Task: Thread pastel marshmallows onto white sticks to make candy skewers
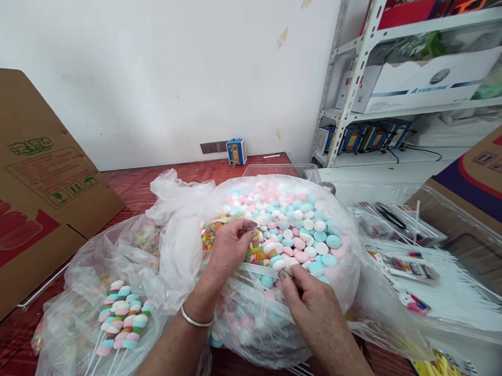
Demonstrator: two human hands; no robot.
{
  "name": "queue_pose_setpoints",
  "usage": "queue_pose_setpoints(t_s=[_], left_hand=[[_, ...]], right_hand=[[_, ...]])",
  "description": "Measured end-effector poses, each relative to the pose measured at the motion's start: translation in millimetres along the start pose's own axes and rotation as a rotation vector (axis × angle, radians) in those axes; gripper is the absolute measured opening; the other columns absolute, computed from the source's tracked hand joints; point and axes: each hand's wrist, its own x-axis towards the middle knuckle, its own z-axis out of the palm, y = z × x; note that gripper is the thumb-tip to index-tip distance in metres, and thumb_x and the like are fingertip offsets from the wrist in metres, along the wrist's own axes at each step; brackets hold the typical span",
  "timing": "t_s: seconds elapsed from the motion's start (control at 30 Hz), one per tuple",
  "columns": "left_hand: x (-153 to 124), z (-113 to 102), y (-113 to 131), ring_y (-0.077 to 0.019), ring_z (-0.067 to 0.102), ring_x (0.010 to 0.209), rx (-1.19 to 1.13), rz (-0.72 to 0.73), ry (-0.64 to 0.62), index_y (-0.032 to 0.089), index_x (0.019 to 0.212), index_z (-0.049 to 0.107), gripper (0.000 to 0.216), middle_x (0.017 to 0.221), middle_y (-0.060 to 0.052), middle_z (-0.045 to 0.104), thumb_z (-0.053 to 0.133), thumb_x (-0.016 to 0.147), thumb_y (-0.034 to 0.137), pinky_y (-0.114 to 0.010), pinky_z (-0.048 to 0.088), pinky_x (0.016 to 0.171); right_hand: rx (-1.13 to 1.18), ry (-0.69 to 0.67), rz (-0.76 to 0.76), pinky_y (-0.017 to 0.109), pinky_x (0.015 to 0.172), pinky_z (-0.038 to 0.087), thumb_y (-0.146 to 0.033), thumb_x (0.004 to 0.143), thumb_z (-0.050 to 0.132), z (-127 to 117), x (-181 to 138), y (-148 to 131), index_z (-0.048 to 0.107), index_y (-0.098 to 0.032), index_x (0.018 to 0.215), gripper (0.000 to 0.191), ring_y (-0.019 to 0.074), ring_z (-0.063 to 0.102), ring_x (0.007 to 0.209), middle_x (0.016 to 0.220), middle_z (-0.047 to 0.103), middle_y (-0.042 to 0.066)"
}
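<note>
A big clear plastic bag (342, 284) in front of me is full of pink, blue and white marshmallow candies (303, 230). My left hand (231, 247), with a silver bangle on the wrist, reaches into the bag and its fingers are curled over small multicoloured gummy candies (211, 234). My right hand (310, 307) rests on the bag's front and pinches a thin white stick (263, 269) next to a white candy. Another plastic bag at the lower left holds finished candy skewers (121, 318) on white sticks.
The bags lie on a red wooden table (151, 184). A brown cardboard box (30, 181) stands at the left. At the right are a pile of white sticks (455, 292), small packets, a clear tray, a cardboard box (484, 183) and a white metal shelf (365, 50).
</note>
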Motion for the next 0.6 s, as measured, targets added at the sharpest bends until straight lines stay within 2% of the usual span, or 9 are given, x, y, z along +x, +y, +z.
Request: queue_pose_setpoints(t_s=[0.07,0.13,0.27,0.37,0.43,0.47,0.53,0.6], left_hand=[[-1.5,0.2,4.9,-0.0211,0.070,0.082,-0.179,-0.098,-0.073,0.018,0.094,0.072,0.016,0.089,-0.006,0.076,0.065,0.082,0.025,-0.032,0.054,0.077],[-3.2,0.5,9.6,-0.0207,0.071,0.080,-0.263,-0.142,-0.121,0.017,0.090,0.074,0.015,0.085,-0.005,0.076,0.068,0.079,0.026,-0.031,0.055,0.074],[-8.2,1.4,15.2,-0.0189,0.070,0.077,-0.346,-0.185,-0.130,0.017,0.083,0.075,0.012,0.081,-0.004,0.076,0.073,0.075,0.025,-0.028,0.055,0.072],[-13.6,4.9,15.9,-0.0176,0.069,0.076,-0.474,-0.253,-0.138,0.016,0.084,0.075,0.016,0.081,-0.003,0.075,0.076,0.074,0.029,-0.027,0.055,0.072],[-17.9,9.2,16.2,-0.0171,0.069,0.079,-0.627,-0.307,-0.133,0.016,0.087,0.073,0.022,0.085,-0.004,0.075,0.076,0.075,0.034,-0.028,0.056,0.075],[-20.1,11.9,16.7,-0.0169,0.069,0.081,-0.704,-0.327,-0.122,0.016,0.088,0.072,0.025,0.086,-0.004,0.074,0.077,0.076,0.037,-0.029,0.057,0.077],[-24.6,18.1,18.7,-0.0160,0.069,0.080,-0.803,-0.337,-0.076,0.016,0.088,0.070,0.028,0.087,-0.004,0.074,0.077,0.076,0.040,-0.029,0.057,0.078],[-29.0,25.0,21.8,-0.0149,0.069,0.076,-0.793,-0.309,-0.051,0.016,0.088,0.068,0.029,0.084,-0.003,0.073,0.079,0.074,0.038,-0.027,0.056,0.073]], right_hand=[[0.011,-0.006,-0.005,0.026,0.054,0.031,-0.044,0.094,0.038,1.1,-0.3,-1.3,0.039,-0.025,0.067,0.033,0.0163,0.047,0.057,0.060,0.053,-0.001],[0.021,-0.006,-0.007,0.026,0.054,0.031,-0.044,0.094,0.038,2.1,-0.5,-1.6,0.039,-0.025,0.067,0.033,0.0160,0.047,0.056,0.060,0.053,-0.001],[0.044,0.024,-0.010,0.025,0.052,0.033,-0.044,0.095,0.040,3.2,-0.6,-0.6,0.041,-0.025,0.065,0.035,0.0156,0.048,0.056,0.059,0.055,-0.001],[0.080,0.034,-0.028,0.025,0.053,0.039,-0.045,0.097,0.038,3.9,-1.8,0.1,0.050,-0.024,0.068,0.037,0.0163,0.053,0.058,0.063,0.061,0.000],[0.105,0.021,-0.053,0.026,0.064,0.048,-0.045,0.098,0.037,4.7,-4.7,1.5,0.064,-0.022,0.085,0.038,0.0192,0.064,0.073,0.079,0.071,0.004],[0.110,0.010,-0.067,0.028,0.074,0.052,-0.044,0.098,0.038,5.2,-7.1,3.0,0.068,-0.019,0.100,0.039,0.0216,0.068,0.089,0.094,0.074,0.008],[0.106,-0.019,-0.080,0.031,0.094,0.050,-0.044,0.098,0.038,5.7,-13.7,8.8,0.062,-0.015,0.129,0.049,0.0244,0.061,0.121,0.124,0.069,0.013],[0.094,-0.049,-0.058,0.031,0.100,0.049,-0.044,0.099,0.037,5.1,-21.5,18.5,0.057,-0.013,0.139,0.054,0.0240,0.055,0.131,0.135,0.063,0.013]])
